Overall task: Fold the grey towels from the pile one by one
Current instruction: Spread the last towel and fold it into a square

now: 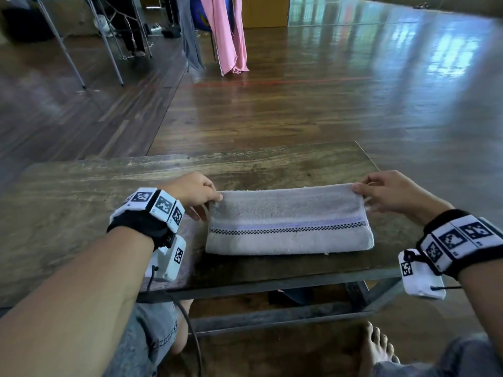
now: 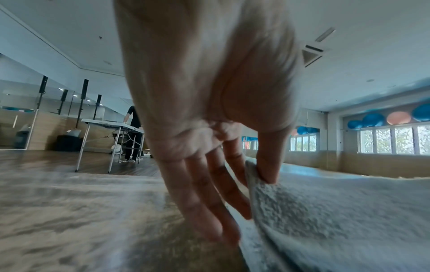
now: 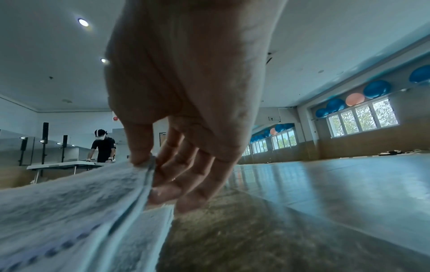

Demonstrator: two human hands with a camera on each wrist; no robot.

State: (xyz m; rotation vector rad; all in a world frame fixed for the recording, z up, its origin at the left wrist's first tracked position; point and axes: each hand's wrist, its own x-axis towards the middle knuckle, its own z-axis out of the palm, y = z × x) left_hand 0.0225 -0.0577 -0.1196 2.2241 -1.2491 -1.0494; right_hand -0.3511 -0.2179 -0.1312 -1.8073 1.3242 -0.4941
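A grey towel (image 1: 288, 221) with a purple stripe and a checked band lies folded lengthwise on the wooden table (image 1: 81, 202). My left hand (image 1: 215, 201) pinches its far left corner between thumb and fingers, as the left wrist view shows on the towel (image 2: 325, 211) under the left hand (image 2: 258, 174). My right hand (image 1: 360, 193) pinches the far right corner; in the right wrist view the right hand (image 3: 149, 162) holds the edge of the towel (image 3: 69, 211) slightly raised. No pile of towels is in view.
The table's near edge (image 1: 272, 284) and right end (image 1: 370, 161) are close to the towel. Pink and grey cloths (image 1: 226, 31) hang on a stand across the wooden floor. Folding tables (image 1: 89, 44) stand far left. My knees and a bare foot (image 1: 377, 346) are below.
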